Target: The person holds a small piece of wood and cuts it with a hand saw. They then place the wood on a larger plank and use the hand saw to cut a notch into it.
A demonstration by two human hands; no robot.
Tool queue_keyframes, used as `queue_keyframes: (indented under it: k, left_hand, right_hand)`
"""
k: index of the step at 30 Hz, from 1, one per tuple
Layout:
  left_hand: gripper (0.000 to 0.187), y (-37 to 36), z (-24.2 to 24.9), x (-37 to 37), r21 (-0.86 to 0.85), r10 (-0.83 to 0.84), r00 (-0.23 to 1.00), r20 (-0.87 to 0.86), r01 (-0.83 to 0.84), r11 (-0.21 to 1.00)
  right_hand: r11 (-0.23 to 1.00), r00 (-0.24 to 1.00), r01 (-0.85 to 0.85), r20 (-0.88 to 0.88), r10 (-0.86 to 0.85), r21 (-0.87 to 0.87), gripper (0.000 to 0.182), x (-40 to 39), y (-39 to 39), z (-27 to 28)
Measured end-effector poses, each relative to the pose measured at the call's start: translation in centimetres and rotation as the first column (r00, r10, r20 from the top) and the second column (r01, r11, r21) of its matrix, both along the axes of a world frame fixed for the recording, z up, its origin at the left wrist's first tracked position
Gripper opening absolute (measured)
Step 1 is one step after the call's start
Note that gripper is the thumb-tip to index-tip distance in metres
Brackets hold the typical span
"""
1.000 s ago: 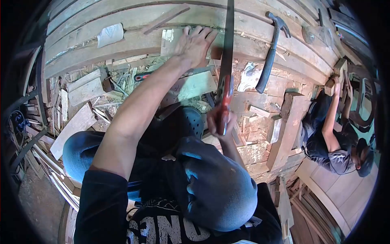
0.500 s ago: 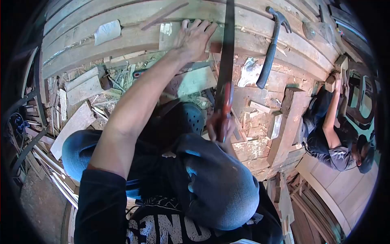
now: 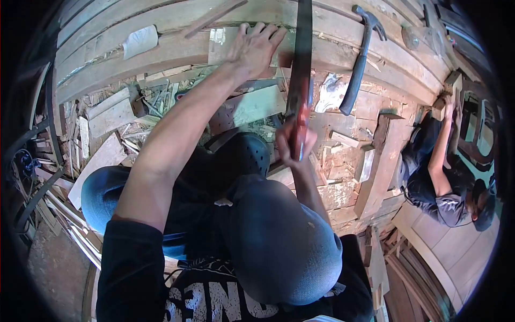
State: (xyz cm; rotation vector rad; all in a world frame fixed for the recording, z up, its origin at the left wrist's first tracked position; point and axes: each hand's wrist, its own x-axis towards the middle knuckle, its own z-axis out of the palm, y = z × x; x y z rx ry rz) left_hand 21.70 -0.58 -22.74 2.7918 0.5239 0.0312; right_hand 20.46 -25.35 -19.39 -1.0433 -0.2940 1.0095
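My right hand [image 3: 294, 140] is wrapped round the red-brown handle of a handsaw [image 3: 302, 51]. The saw's long dark blade points away from me, across the beam at the top. Left of the blade, my left hand [image 3: 255, 51] presses down on a short piece of wood [image 3: 218, 47] lying against the beam. Its fingers are stretched out and a little spread, with the fingertips at the wood's far side. Right of the saw, a claw hammer [image 3: 360, 70] with a dark handle lies across the beam's edge.
Long wooden beams [image 3: 134, 61] run across the top. Offcuts and shavings litter the floor [image 3: 338, 193] around my feet. A thick block [image 3: 380, 166] lies to the right. At far right another person [image 3: 442, 177] sits holding a piece of wood. A whitish scrap [image 3: 140, 42] rests on the beams.
My right hand and the saw have moved forward, away from my body, bringing the handle nearer the beam. My left hand stays in nearly the same place.
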Motion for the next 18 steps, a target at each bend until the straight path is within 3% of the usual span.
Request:
queue_keyframes:
  k: [2,3,4,5,6,7,8,9,10,12,13,14,16,17,18]
  left_hand:
    - [0.089,-0.1,0.7,-0.2,-0.043,0.008,1.000,0.009,-0.007,0.999]
    - [0.089,0.3,0.7,0.0,-0.032,0.015,1.000,0.017,-0.014,0.999]
    - [0.090,0.3,0.9,0.0,0.007,-0.007,1.000,-0.029,0.008,1.000]
    - [0.091,0.3,1.0,0.0,0.039,-0.026,0.997,-0.076,0.029,0.999]
    - [0.091,0.5,0.9,0.2,0.038,-0.017,0.997,-0.074,0.020,0.999]
    - [0.091,0.4,0.7,0.2,0.021,-0.005,0.995,-0.101,0.007,1.000]
    - [0.091,0.0,0.8,0.2,0.003,-0.003,0.992,-0.129,0.003,1.000]
    - [0.091,-0.1,0.4,-0.1,0.009,0.010,1.000,0.000,-0.010,1.000]
    - [0.091,-0.2,0.1,-0.2,0.009,0.003,1.000,-0.002,-0.002,1.000]
    - [0.065,0.0,0.5,-0.1,-0.016,0.007,1.000,-0.001,-0.007,1.000]
    - [0.065,0.0,0.6,0.0,0.041,0.005,0.997,-0.071,-0.002,0.999]
    - [0.065,0.6,0.7,0.3,0.052,0.014,0.998,-0.063,-0.011,0.999]
    - [0.086,0.2,0.3,0.1,-0.013,-0.004,0.998,-0.060,0.003,1.000]
    - [0.085,0.0,-0.2,0.1,0.027,0.019,1.000,-0.016,-0.018,0.999]
    - [0.085,-0.3,-0.2,0.0,0.018,0.015,1.000,-0.017,-0.015,1.000]
  right_hand:
    - [0.973,0.888,0.006,0.449,0.101,-0.231,0.044,0.4,1.5,1.0]
    - [0.998,0.987,-0.064,-0.151,0.061,-0.014,0.031,-0.7,-0.4,-0.4]
    - [0.992,0.856,0.127,-0.506,-0.107,0.005,0.022,-2.5,-0.4,2.4]
    - [0.993,0.992,0.114,0.054,-0.112,-0.029,0.020,-2.8,-1.1,1.7]
    - [0.991,0.802,0.117,0.595,-0.058,-0.062,0.018,-2.7,-1.0,1.5]
    - [0.990,0.805,0.118,0.590,-0.052,-0.073,0.018,-1.8,-0.8,0.8]
    - [0.998,0.933,0.025,0.359,0.000,-0.064,0.024,0.1,0.7,0.7]
    - [0.998,0.992,-0.063,0.109,0.065,-0.022,0.032,1.2,1.5,0.5]
    - [0.998,0.993,-0.056,0.106,0.058,-0.022,0.032,0.9,0.9,0.0]
    - [0.994,0.902,-0.044,0.424,0.083,-0.102,0.032,-0.1,0.0,-0.1]
    - [0.996,0.956,0.062,0.291,-0.041,-0.064,0.034,-1.9,-0.9,1.2]
    - [0.983,0.974,0.165,-0.144,-0.175,-0.077,0.038,-3.1,-1.4,1.9]
    - [0.991,0.990,0.096,0.115,-0.085,-0.095,0.041,-1.8,-1.5,0.6]
    - [0.989,0.989,0.105,0.114,-0.093,-0.107,0.041,-0.9,-0.7,0.2]
    - [0.982,0.885,0.095,0.465,-0.009,-0.162,0.040,0.6,0.9,0.0]
